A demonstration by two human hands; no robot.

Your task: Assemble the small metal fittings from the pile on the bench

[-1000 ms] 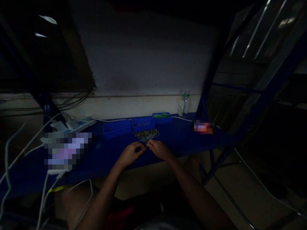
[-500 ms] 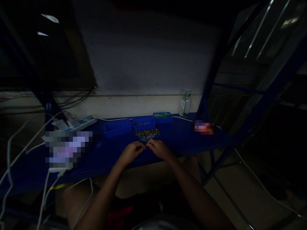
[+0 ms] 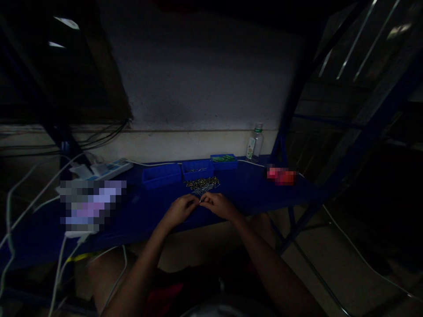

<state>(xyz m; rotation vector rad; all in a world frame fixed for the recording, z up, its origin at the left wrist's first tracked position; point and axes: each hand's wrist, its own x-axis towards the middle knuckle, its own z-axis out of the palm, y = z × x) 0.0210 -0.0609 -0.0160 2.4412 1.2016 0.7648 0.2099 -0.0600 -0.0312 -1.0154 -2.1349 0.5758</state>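
My left hand (image 3: 180, 209) and my right hand (image 3: 218, 205) meet fingertip to fingertip just above the front part of the blue table (image 3: 139, 207). Both are closed in a pinch. A tiny shiny metal piece (image 3: 200, 200) shows between them; its exact kind is too small and dark to make out. Right behind the fingers lie several thin silvery metal pins (image 3: 199, 191), partly covered by my right hand. Beyond these is a heap of small brass-coloured metal parts (image 3: 202, 182).
Behind the heap stand a blue bin (image 3: 161, 175), another bin (image 3: 198, 168) with thin metal pieces, and a third bin (image 3: 224, 162) holding green items. A clear bottle (image 3: 255, 143) is at the back right. A power strip (image 3: 114, 169) and white cables are on the left.
My fingertips have come slightly closer together, and the shiny piece shows more clearly between them. The bins and the heap look the same.
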